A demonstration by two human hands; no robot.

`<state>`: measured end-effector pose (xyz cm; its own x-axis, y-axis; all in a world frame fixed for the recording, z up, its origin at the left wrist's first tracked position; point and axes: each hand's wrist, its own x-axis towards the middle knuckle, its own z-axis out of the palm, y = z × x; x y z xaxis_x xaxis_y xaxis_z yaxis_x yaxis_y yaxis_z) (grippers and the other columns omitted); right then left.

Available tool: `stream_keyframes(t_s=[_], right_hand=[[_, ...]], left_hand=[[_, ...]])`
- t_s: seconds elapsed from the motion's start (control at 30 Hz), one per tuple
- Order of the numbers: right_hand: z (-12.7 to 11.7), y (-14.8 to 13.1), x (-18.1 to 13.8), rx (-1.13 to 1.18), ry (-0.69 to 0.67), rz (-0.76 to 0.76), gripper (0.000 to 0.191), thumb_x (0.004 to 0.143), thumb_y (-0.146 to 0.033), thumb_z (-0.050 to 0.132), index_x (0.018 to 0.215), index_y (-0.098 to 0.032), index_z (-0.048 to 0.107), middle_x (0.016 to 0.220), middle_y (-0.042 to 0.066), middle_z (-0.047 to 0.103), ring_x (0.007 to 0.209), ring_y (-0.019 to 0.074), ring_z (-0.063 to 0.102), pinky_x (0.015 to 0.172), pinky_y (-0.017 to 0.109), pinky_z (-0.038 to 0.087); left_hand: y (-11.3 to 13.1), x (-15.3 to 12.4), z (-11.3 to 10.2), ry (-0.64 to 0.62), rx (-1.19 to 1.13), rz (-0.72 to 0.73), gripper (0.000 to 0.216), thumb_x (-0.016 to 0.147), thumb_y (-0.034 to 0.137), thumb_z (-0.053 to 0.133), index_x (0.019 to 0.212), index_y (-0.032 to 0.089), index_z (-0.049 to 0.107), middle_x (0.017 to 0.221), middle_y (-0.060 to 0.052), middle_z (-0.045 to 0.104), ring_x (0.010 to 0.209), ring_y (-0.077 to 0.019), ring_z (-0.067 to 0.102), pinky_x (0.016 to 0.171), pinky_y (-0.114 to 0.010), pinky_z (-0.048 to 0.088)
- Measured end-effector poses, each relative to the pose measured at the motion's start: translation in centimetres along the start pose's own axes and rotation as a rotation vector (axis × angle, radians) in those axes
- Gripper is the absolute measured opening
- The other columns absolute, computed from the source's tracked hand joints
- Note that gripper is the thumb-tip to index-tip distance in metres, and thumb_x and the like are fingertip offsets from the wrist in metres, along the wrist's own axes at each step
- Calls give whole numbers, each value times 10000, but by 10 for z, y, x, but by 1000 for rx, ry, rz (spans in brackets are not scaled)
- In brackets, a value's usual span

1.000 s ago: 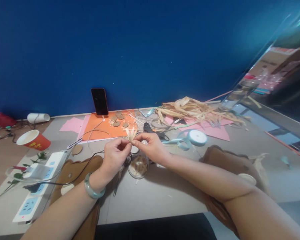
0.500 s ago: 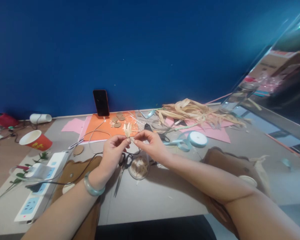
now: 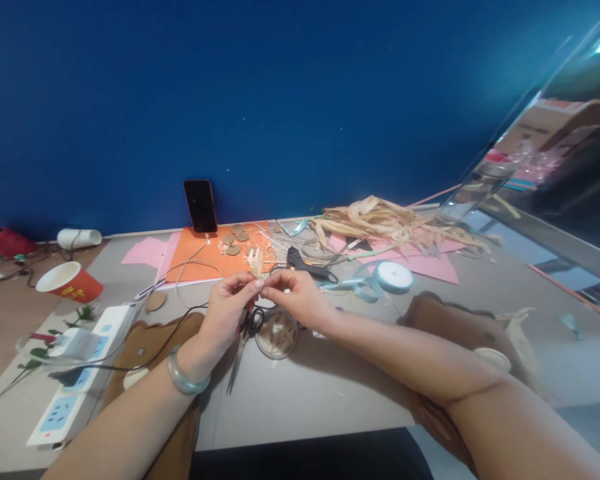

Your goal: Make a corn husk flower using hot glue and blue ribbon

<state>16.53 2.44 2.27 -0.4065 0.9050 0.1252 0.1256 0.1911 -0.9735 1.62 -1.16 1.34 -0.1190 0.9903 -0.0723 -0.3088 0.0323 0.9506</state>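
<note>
Head view: the left hand has thumb and forefinger closed on a small dried husk piece, whose pale strips fan upward just beyond the fingertips, well clear of the palm. Its lower end is tucked between the two hands. The right hand comes in from the other side, thumb and forefinger drawn together at that lower end; whether they pinch it or only touch it cannot be told.

Just below the grip on the near side lie scissors, black handles toward the hands and blades pointing back toward the person. Right beside the handles, under the right hand, sits a round clear dish with pale bits inside. Just past the right hand's knuckles rests a black glue gun, and to the right of it a spool of pale blue ribbon.

Beyond the grip, an orange sheet bears several round brown discs. Farther off to the right of the grip spreads a heap of dried husks, partly over pink paper. Farther back, left of the grip, a dark phone leans against the blue wall.
</note>
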Motion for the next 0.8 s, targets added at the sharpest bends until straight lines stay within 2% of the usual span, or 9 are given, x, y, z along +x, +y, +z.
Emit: stream_keyframes(t_s=[0.17,0.33,0.6,0.8], right_hand=[[-1,-1,1,41,-30,19,155,760,-279,672,734,-128,652,717,25,672,684,124,587,684,262,466],[-2,-1,3,99,-50,40,159,760,-283,662,713,-140,611,658,-8,617,614,97,552,617,236,444],[-7,0,6,261,-73,48,158,726,-276,700,716,-145,613,664,-2,642,539,76,518,556,226,423],[-10,4,8,399,-182,48,182,727,-292,728,730,-148,616,668,-9,643,538,69,506,532,214,388]], left_hand=[[2,-1,1,-17,-30,-18,228,643,307,798,739,154,659,572,36,571,493,-54,457,489,-185,351],[3,0,2,-18,-52,-31,219,637,289,802,768,153,692,646,4,630,557,-64,515,532,-180,388],[14,-1,-1,-54,-52,-104,226,663,282,757,843,150,718,572,8,597,503,-68,508,484,-174,384],[13,1,-4,-113,-48,-67,251,656,320,788,838,161,719,596,6,606,552,-81,536,504,-177,402]])
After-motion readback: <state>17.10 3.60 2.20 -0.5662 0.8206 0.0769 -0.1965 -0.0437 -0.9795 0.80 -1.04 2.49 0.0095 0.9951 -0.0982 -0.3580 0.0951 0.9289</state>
